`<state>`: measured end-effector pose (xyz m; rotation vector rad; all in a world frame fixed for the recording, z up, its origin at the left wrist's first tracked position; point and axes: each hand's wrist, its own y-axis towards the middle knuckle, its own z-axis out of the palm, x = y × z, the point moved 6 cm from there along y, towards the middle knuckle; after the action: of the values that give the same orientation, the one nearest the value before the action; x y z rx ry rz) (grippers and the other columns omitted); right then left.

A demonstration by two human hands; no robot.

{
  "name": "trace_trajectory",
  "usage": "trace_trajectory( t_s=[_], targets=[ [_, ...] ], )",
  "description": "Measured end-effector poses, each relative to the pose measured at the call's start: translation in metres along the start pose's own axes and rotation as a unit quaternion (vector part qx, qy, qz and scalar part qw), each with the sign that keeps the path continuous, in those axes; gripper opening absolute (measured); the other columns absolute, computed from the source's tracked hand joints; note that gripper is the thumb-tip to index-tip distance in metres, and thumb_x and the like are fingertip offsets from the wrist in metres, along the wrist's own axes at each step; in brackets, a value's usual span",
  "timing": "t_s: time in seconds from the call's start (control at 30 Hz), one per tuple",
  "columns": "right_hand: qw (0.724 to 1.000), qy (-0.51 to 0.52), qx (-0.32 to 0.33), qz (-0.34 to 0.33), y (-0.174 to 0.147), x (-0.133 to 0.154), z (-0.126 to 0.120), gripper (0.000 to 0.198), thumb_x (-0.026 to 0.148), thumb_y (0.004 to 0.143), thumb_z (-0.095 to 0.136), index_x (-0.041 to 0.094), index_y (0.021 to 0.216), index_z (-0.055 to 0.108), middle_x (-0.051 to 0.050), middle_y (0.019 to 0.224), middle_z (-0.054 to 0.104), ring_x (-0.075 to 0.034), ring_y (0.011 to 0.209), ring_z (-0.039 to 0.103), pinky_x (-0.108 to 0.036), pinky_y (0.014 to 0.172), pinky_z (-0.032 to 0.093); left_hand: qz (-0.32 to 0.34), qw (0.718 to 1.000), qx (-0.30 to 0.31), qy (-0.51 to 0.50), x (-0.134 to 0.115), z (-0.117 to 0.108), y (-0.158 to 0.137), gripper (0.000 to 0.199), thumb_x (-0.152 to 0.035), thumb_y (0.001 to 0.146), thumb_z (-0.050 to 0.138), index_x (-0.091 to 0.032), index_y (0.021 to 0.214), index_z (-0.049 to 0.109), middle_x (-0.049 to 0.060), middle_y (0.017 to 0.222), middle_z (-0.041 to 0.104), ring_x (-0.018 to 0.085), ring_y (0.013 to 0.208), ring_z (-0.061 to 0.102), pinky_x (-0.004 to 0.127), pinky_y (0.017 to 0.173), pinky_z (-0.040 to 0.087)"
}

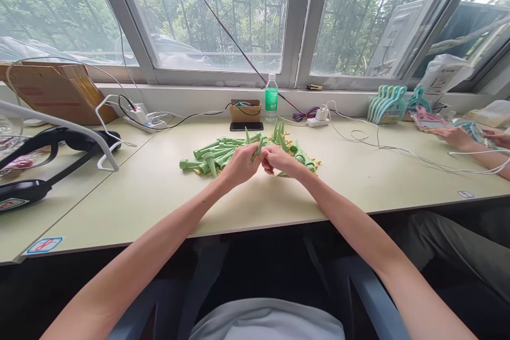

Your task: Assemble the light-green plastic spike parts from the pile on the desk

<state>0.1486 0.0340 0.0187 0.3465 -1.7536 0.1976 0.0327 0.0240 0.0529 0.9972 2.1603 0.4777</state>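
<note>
My left hand (242, 163) is closed around a green plastic watering spike (258, 150), whose pointed tip sticks up past the thumb. Right beside it, my right hand (281, 160) has its fingers curled in against the left one. Whatever those fingers pinch is hidden. Both hands are just above the table, in front of a loose heap of green watering spikes (210, 159). Some spikes lie flat and a few stand point up. Small yellow pieces (314, 162) are scattered under and around the heap.
Behind the heap are a small cardboard box (245, 112), a dark phone (246, 126) and a green-labelled bottle (271, 98). A black headset (51, 159) lies left. White cables (378, 144) cross the right side, near pastel clips (386, 103) and another person's hand (458, 137).
</note>
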Motion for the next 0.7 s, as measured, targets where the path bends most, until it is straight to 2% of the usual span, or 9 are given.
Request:
trace_trajectory(
  t_s=[0.4,0.7],
  targets=[
    [0.996,-0.083,0.001,0.017,-0.0058,0.0053,-0.0009,0.044,0.011,0.099,0.039,0.018,0.057,0.046,0.001,0.046,0.053,-0.009,0.039,0.053,-0.019,0.04,0.043,0.007,1.0,0.013,0.005,-0.0007,0.0029,0.0,0.033,-0.036,0.101,0.046,-0.021,0.072,0.045,0.001,0.066,0.058,0.014,0.06,0.048,0.029,0.062,0.04],
    [0.992,-0.124,0.004,0.018,-0.0071,0.0075,-0.0015,0.048,0.009,0.098,0.038,0.017,0.052,0.048,0.0,0.045,0.054,-0.008,0.039,0.053,-0.017,0.041,0.043,0.015,1.0,0.02,0.002,-0.0009,0.0047,0.0,0.033,-0.036,0.1,0.047,-0.021,0.071,0.044,0.0,0.065,0.058,0.014,0.06,0.048,0.028,0.061,0.04]
  ],
)
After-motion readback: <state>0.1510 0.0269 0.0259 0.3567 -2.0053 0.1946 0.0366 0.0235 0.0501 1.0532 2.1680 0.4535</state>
